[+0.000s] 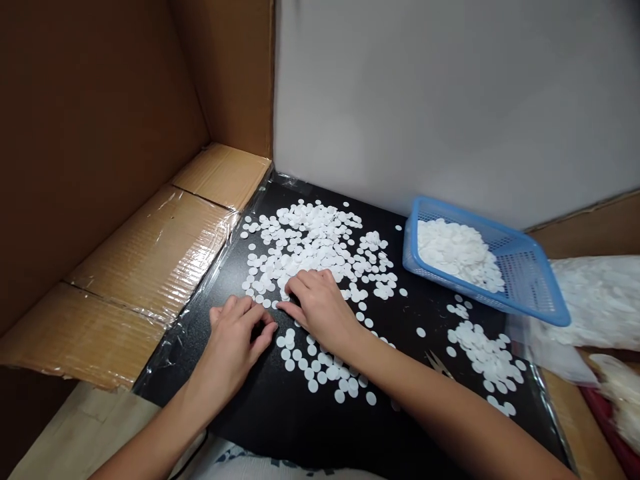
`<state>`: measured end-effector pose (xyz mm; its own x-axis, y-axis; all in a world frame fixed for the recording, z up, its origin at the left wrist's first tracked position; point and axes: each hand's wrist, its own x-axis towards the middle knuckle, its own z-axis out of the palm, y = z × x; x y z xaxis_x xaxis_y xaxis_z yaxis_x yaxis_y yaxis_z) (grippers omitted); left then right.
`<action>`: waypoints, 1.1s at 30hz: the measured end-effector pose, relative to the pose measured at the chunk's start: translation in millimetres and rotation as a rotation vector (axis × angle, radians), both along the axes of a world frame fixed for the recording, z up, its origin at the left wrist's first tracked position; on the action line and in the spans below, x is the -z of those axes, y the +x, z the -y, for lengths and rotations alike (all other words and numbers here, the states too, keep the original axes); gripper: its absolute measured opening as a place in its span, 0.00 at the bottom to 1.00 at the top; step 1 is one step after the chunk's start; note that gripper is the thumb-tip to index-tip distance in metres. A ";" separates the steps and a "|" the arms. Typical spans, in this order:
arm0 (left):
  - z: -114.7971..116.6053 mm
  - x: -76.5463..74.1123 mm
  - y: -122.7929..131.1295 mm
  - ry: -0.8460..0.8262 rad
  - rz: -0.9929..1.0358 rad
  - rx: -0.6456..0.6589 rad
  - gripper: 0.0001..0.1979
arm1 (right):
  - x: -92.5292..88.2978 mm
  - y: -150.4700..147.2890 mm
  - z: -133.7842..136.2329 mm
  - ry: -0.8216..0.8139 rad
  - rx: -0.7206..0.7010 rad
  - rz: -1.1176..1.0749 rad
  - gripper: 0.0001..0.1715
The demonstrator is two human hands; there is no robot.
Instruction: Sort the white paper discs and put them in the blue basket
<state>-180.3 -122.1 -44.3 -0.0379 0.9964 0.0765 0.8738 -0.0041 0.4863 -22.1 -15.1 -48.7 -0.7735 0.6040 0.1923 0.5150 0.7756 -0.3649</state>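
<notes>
Many small white discs lie spread over a black mat. My right hand lies palm down on the near edge of the big heap, its fingers curled onto the discs. Just left of it my left hand rests on the bare mat, fingers bent and close together; I cannot see anything held in it. More discs lie scattered under my right wrist. A smaller patch of discs lies to the right.
A blue mesh basket holding a mound of white discs stands at the back right. Small scissors lie beside my right forearm. Cardboard walls and flaps close in the left side. Clear bags of white discs sit at the far right.
</notes>
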 end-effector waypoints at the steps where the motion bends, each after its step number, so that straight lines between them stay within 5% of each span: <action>1: 0.1 1.1 -0.4 -0.004 0.000 -0.015 0.05 | 0.2 -1.6 0.5 0.007 0.006 0.009 0.08; 8: -9.2 0.2 -1.5 0.036 -0.045 -0.005 0.04 | -7.1 -4.0 -3.7 -0.160 0.039 0.037 0.07; 17: -18.2 4.4 4.1 0.063 -0.126 0.027 0.07 | -28.1 20.3 -5.6 -0.662 0.193 0.013 0.10; 26: -1.7 -6.5 -11.5 0.020 0.003 -0.039 0.07 | -24.2 40.9 2.1 -0.519 0.176 0.142 0.04; 33: 2.5 -1.2 -1.6 -0.048 -0.007 -0.018 0.03 | -30.7 48.1 5.8 -0.356 0.182 0.172 0.10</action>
